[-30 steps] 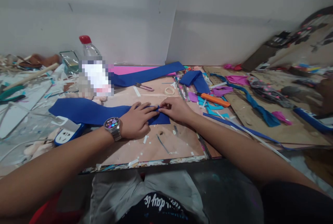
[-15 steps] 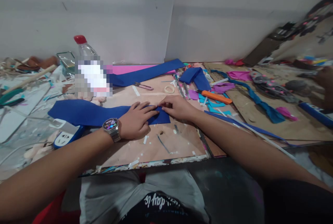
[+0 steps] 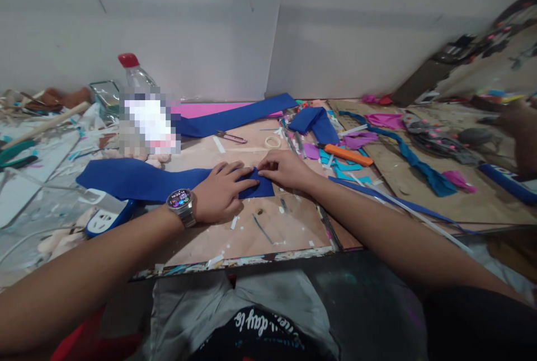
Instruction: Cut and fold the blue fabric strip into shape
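A long strip of dark blue fabric lies across the work board in front of me. My left hand, with a watch on its wrist, rests flat on the strip near its right end, fingers stretched out. At the strip's upper edge my right hand has thumb and forefinger pinched together on the fabric, close to the left fingertips. Exactly what fold lies between those fingers is hidden. Beyond the hands are small thread snips and a roll of pale tape.
Another blue strip lies at the back. To the right are an orange utility knife and coloured fabric scraps. A power strip and a red-capped bottle stand left. A co-worker's hand shows far right.
My hands stay at almost the same spot on the blue strip. The view has shifted slightly, and the right fingers have moved a tiny bit.
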{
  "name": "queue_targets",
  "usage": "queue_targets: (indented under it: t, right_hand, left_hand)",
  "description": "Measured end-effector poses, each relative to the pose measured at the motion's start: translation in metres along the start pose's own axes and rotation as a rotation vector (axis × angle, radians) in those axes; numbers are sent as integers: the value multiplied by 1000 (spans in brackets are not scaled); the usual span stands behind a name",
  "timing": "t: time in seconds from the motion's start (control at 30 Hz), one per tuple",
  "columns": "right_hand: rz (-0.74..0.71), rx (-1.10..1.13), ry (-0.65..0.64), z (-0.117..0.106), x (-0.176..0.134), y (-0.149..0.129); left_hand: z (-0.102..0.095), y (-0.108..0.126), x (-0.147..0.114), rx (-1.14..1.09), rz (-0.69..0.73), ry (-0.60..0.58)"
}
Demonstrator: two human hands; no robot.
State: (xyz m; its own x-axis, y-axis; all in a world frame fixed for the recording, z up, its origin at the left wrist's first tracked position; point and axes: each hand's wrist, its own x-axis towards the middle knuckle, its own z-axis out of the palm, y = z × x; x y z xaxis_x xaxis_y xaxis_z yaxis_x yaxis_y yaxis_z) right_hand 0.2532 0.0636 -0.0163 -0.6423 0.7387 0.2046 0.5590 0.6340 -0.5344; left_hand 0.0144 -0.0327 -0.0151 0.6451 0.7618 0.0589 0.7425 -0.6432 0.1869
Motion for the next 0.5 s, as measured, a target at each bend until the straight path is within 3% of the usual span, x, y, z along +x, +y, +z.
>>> queue_targets:
  t: [0.27, 0.5]
  right_hand:
    - [-223, -41, -93, -8, 2, 12]
    - [-277, -13, -136, -11, 2, 18]
  left_hand:
    - [-1, 0, 0, -6, -8, 1]
    - [-2, -1, -1, -9, -9, -12]
